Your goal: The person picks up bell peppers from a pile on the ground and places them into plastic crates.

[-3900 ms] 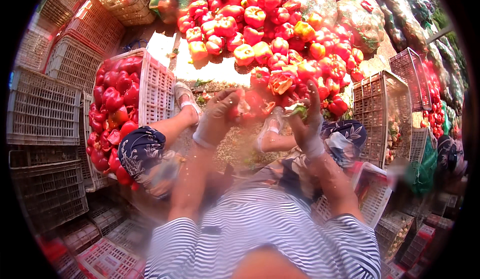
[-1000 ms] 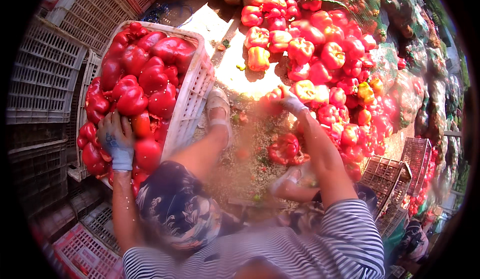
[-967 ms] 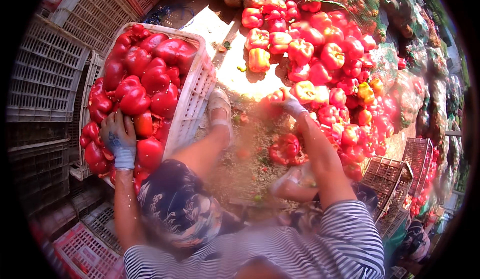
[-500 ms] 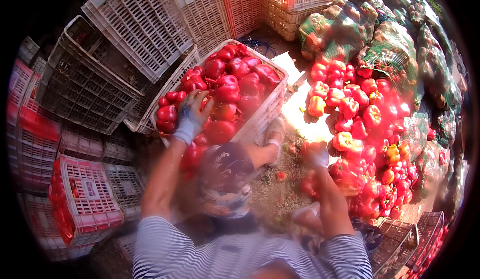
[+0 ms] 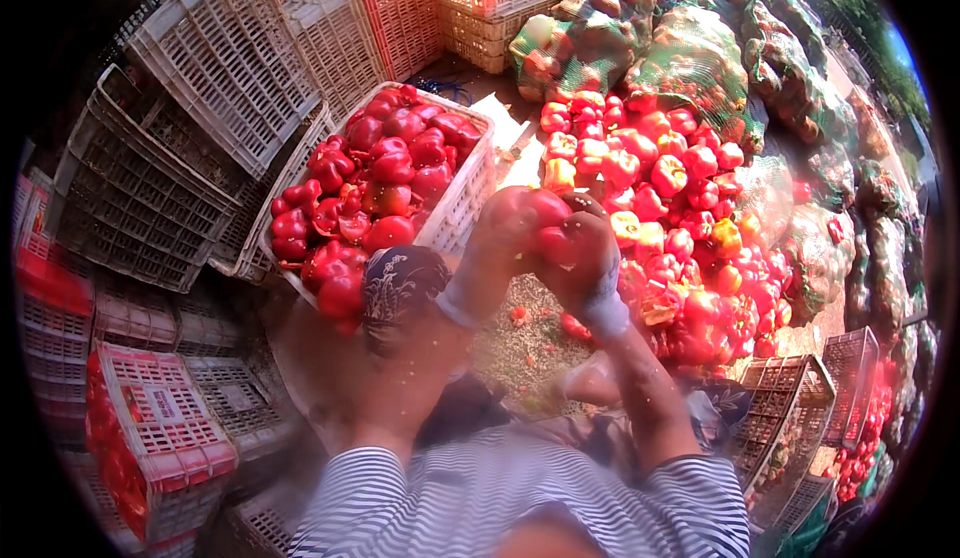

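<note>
A red bell pepper point(image 5: 547, 210) is held in front of me between both hands. My left hand point(image 5: 490, 258) closes round its left side. My right hand point(image 5: 588, 250) grips the other side with bent fingers. Pale cuffs of gloves show at both wrists. Motion blur and the fingers hide part of the pepper, so I cannot tell whether it is whole. To the left stands a white plastic crate point(image 5: 472, 180) heaped with red peppers. A loose pile of red bell peppers point(image 5: 672, 174), some tinged yellow, lies to the right of my hands.
Stacked plastic crates point(image 5: 215, 58) line the left and back. Green mesh sacks point(image 5: 690, 63) fill the right and far right. More crates point(image 5: 785, 398) stand at lower right. Pale seeds and scraps point(image 5: 530, 338) litter the ground below my hands.
My left hand has left the peppers in the crate and come right to the middle. My right hand has risen and moved left to meet it round the pepper. The view has swung rightward.
</note>
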